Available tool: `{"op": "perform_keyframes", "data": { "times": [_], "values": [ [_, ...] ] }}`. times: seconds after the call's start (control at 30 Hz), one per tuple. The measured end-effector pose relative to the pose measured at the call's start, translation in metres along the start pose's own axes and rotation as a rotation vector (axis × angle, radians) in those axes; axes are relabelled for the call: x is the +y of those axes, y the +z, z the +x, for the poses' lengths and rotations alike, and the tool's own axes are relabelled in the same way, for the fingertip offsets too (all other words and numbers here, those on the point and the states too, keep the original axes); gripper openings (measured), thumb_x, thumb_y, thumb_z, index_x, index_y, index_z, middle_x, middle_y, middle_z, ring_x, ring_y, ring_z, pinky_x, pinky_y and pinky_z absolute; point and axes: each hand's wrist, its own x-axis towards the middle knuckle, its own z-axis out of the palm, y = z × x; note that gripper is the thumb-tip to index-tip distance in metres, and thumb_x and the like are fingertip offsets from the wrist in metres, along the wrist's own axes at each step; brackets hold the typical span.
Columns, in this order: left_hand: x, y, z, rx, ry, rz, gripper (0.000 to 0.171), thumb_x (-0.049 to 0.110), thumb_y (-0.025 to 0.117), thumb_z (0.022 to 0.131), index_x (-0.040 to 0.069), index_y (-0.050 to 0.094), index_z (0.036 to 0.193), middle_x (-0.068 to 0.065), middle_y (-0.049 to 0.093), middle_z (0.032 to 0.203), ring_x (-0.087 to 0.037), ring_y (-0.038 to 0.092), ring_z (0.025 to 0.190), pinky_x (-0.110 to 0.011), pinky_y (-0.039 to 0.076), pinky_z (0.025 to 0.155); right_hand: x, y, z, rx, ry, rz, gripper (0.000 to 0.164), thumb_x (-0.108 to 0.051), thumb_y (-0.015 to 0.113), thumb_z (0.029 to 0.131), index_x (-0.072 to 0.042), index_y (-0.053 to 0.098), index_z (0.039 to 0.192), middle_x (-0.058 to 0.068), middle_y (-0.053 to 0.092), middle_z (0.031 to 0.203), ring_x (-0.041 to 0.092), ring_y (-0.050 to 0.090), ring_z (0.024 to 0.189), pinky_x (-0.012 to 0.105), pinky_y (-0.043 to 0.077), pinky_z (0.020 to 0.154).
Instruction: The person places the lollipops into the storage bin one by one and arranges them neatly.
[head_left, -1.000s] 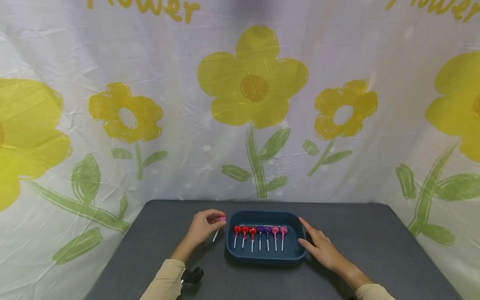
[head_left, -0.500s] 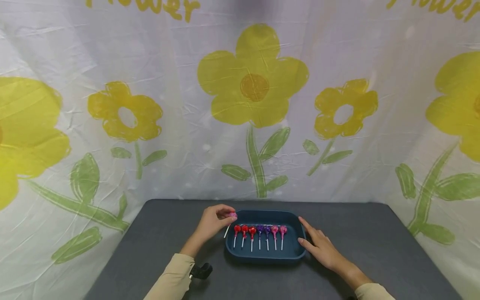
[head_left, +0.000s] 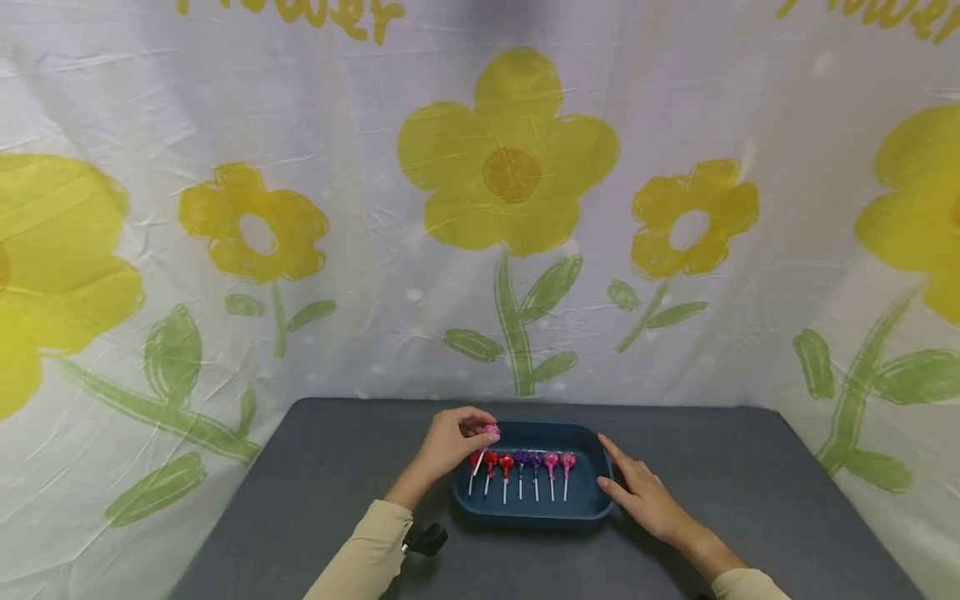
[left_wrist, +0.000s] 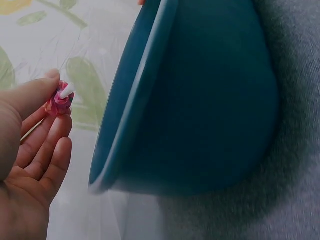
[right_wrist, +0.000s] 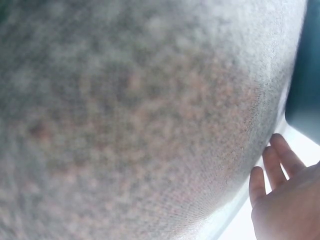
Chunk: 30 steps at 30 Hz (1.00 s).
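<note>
My left hand (head_left: 448, 440) pinches a pink lollipop (head_left: 491, 430) by its wrapped candy end, over the left part of a dark blue tray (head_left: 532, 521). Its white stick slants down and to the left, overlapping the leftmost red lollipop (head_left: 473, 458) in the head view. In the left wrist view, thumb and fingertips hold the lollipop's head (left_wrist: 59, 102) beside the tray wall (left_wrist: 210, 100). Inside the tray lie red, purple and pink lollipops (head_left: 551, 460) in a row, sticks toward me. My right hand (head_left: 647, 502) rests with fairly straight fingers at the tray's right rim.
The tray stands on a dark grey table (head_left: 337, 467). Behind it hangs a white curtain (head_left: 360, 333) printed with yellow flowers. A small black device (head_left: 425, 540) sits at the left wrist, close to the tray's front left corner.
My left hand has carried the pink lollipop rightward, from beside the tray to over its left part. The right hand and the lollipops in the tray stay where they were.
</note>
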Motion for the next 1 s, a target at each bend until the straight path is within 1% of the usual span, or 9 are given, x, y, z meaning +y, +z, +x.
{"op": "perform_keyframes", "data": {
  "times": [0.1,0.23,0.4,0.57,0.73,0.8,0.9,1.0],
  "values": [
    [0.005,0.004,0.001,-0.02,-0.003,-0.002,0.021,0.029,0.079,0.085,0.017,0.075,0.102,-0.002,0.076,0.089,-0.007,0.066,0.073,-0.022,0.054,0.063,0.0,0.001,-0.001,0.007,-0.001,0.0,0.068,-0.046,0.05,0.101,-0.025,0.022,0.159,0.017,0.053,0.147,0.037,0.049,0.128,0.071,0.033,0.1],
    [0.008,0.011,0.003,-0.034,0.015,-0.004,0.023,0.03,0.078,0.085,0.016,0.075,0.103,-0.002,0.076,0.09,-0.007,0.066,0.073,-0.022,0.054,0.064,0.001,0.001,-0.001,0.01,-0.004,-0.001,0.067,-0.047,0.05,0.101,-0.026,0.022,0.159,0.017,0.054,0.146,0.038,0.049,0.129,0.071,0.032,0.1],
    [0.01,0.022,0.005,-0.022,0.036,-0.025,0.026,0.03,0.079,0.085,0.013,0.075,0.104,-0.003,0.077,0.091,-0.006,0.067,0.074,-0.021,0.054,0.064,0.002,0.003,-0.001,-0.003,0.012,0.007,0.068,-0.047,0.05,0.101,-0.027,0.022,0.159,0.015,0.053,0.147,0.036,0.048,0.13,0.071,0.031,0.102],
    [0.013,0.033,0.008,-0.013,0.03,-0.026,0.025,0.031,0.079,0.085,0.016,0.075,0.105,-0.001,0.077,0.093,-0.006,0.068,0.077,-0.022,0.053,0.065,0.001,0.003,-0.001,-0.004,0.017,0.014,0.068,-0.047,0.05,0.101,-0.027,0.023,0.159,0.015,0.053,0.147,0.036,0.048,0.13,0.071,0.031,0.102],
    [0.019,0.045,0.01,-0.026,0.04,-0.035,0.027,0.027,0.079,0.084,0.011,0.075,0.106,-0.003,0.077,0.093,-0.008,0.068,0.077,-0.021,0.054,0.065,0.001,0.003,-0.002,0.0,0.016,0.013,0.067,-0.046,0.051,0.101,-0.027,0.023,0.159,0.015,0.052,0.148,0.037,0.048,0.13,0.071,0.031,0.102],
    [0.022,0.05,0.011,-0.034,0.046,-0.033,0.03,0.027,0.079,0.085,0.009,0.074,0.108,-0.003,0.077,0.095,-0.008,0.068,0.078,-0.02,0.054,0.067,0.002,0.004,-0.002,-0.004,0.016,0.011,0.068,-0.045,0.051,0.101,-0.027,0.022,0.159,0.015,0.052,0.148,0.036,0.048,0.131,0.071,0.031,0.102],
    [0.025,0.056,0.012,-0.041,0.053,-0.022,0.032,0.027,0.078,0.085,0.009,0.074,0.111,-0.003,0.077,0.098,-0.007,0.068,0.08,-0.02,0.054,0.07,0.001,0.004,-0.002,-0.005,0.016,0.015,0.067,-0.045,0.052,0.101,-0.027,0.022,0.159,0.015,0.053,0.147,0.036,0.048,0.131,0.07,0.031,0.102],
    [0.028,0.063,0.015,-0.045,0.06,-0.026,0.03,0.026,0.078,0.085,0.01,0.074,0.11,-0.003,0.077,0.097,-0.005,0.067,0.079,-0.019,0.054,0.071,0.0,0.003,-0.001,-0.001,0.008,0.012,0.067,-0.044,0.051,0.101,-0.028,0.022,0.159,0.015,0.053,0.147,0.036,0.048,0.13,0.071,0.031,0.102]
  ]
}}
